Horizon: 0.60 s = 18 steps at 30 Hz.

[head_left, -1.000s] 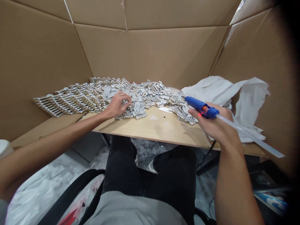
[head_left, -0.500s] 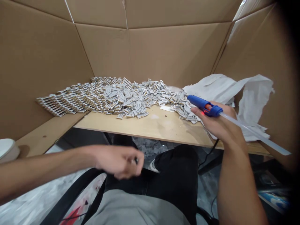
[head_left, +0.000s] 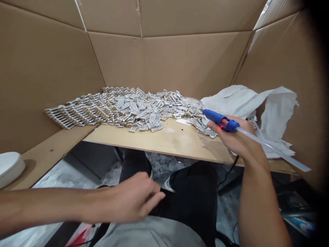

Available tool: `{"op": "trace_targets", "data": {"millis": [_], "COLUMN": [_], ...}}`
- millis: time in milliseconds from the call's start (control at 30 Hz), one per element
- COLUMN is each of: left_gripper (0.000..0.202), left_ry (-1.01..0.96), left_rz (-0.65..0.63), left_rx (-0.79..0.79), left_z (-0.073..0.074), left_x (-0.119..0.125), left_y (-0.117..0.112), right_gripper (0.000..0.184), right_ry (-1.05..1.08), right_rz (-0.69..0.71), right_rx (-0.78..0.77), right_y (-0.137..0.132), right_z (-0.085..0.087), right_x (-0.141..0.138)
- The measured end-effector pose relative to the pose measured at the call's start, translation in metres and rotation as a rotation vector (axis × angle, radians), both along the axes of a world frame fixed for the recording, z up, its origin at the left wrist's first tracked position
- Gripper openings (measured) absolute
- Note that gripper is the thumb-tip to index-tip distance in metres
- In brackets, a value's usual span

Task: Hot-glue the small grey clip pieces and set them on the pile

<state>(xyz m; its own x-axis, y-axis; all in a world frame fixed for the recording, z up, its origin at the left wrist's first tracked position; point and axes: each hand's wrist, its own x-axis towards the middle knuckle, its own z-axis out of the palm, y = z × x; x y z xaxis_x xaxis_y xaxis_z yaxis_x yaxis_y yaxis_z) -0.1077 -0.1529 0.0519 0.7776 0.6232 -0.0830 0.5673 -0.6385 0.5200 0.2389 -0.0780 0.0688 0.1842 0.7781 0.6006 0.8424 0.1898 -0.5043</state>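
Observation:
My right hand (head_left: 238, 140) is closed round a blue hot-glue gun (head_left: 220, 120) at the right of the wooden tabletop (head_left: 167, 139). A red light glows on the gun and a long clear glue stick (head_left: 272, 149) juts out of its back. The nozzle points at a heap of small grey-and-white flat pieces (head_left: 151, 109). My left hand (head_left: 131, 200) hovers low over my lap, below the table edge, with its fingers pressed together. Whatever they hold is hidden.
Neat rows of the same pieces (head_left: 77, 111) lie at the table's left. Crumpled white paper (head_left: 254, 99) sits at the right. Cardboard walls (head_left: 180, 61) enclose the table. A white bowl (head_left: 10, 168) rests on a lower shelf at left. A black cord (head_left: 228, 171) hangs under the table.
My left hand left the heap of pieces, drew back off the table and dropped down to my lap. The right hand with the glue gun stayed almost still.

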Motion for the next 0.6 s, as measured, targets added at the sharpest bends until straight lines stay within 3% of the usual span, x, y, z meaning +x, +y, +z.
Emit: {"op": "trace_targets", "data": {"millis": [67,133,267,400,600], "left_gripper": [0.02,0.033,0.026,0.027,0.027], "left_ry": [0.022,0.024,0.067,0.117,0.185], "left_rz": [0.024,0.07,0.202,0.143,-0.043], "left_rx": [0.197,0.44,0.835,0.981,1.042], "left_z": [-0.007,-0.011,-0.006,0.005,0.001], "left_x": [0.0,-0.002,-0.007,-0.002,0.007], "left_y": [0.025,0.058,0.132,0.184,0.213], "right_gripper": [0.046,0.047,0.045,0.045,0.045], "right_ry": [-0.004,-0.01,-0.029,-0.041,-0.038], "right_rz": [0.016,0.033,0.049,0.056,0.057], "right_rx": [-0.001,0.0,0.013,0.003,0.011], "right_y": [-0.001,-0.002,-0.002,0.0,0.0], "right_z": [0.001,0.002,0.002,0.0,0.0], "right_x": [-0.002,-0.004,-0.007,-0.007,-0.005]}}
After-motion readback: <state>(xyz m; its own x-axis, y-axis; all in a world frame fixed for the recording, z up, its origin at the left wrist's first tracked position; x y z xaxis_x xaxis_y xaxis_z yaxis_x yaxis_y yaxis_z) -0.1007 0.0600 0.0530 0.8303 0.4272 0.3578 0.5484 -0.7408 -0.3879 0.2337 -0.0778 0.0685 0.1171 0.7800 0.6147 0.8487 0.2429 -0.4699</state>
